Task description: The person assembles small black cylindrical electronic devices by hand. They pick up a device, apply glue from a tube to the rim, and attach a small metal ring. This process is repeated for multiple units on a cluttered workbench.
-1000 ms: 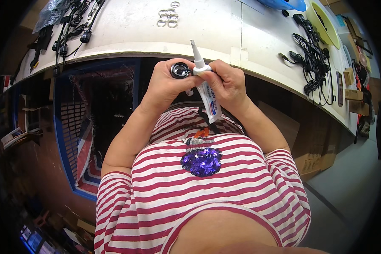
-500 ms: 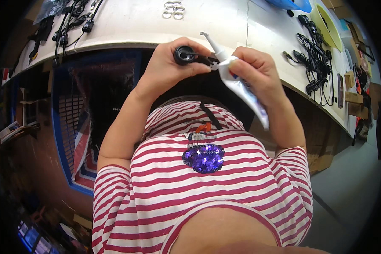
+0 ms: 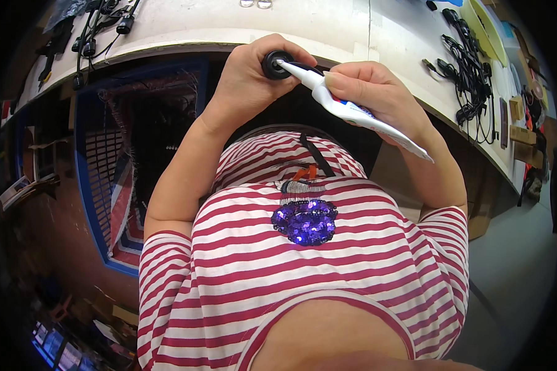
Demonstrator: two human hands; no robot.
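Note:
My left hand (image 3: 244,80) is closed around a black round part (image 3: 271,69) with a hollow, cup-like end turned up toward me. Its exact kind is unclear, and much of it is hidden by my fingers. In my right hand (image 3: 380,93), pinched between thumb and fingers, is a white squeeze tube (image 3: 371,119) with a long tapered nozzle. The nozzle's tip reaches into the open end of the black part. Toward its tail the tube is flattened and slants down to the right. Both hands are just over the near edge of the white table (image 3: 328,28).
Black cables with plugs lie on the table at the left (image 3: 91,34) and in a tangled heap at the right (image 3: 470,86). A few metal rings (image 3: 263,4) sit at the top edge. A yellow-green basin (image 3: 489,31) stands far right. Below left is a blue crate (image 3: 86,185).
The tube has swung lower and flatter, and its nozzle has moved left from beside the black part into its hollow end. My left hand has tipped the black part and shifted slightly.

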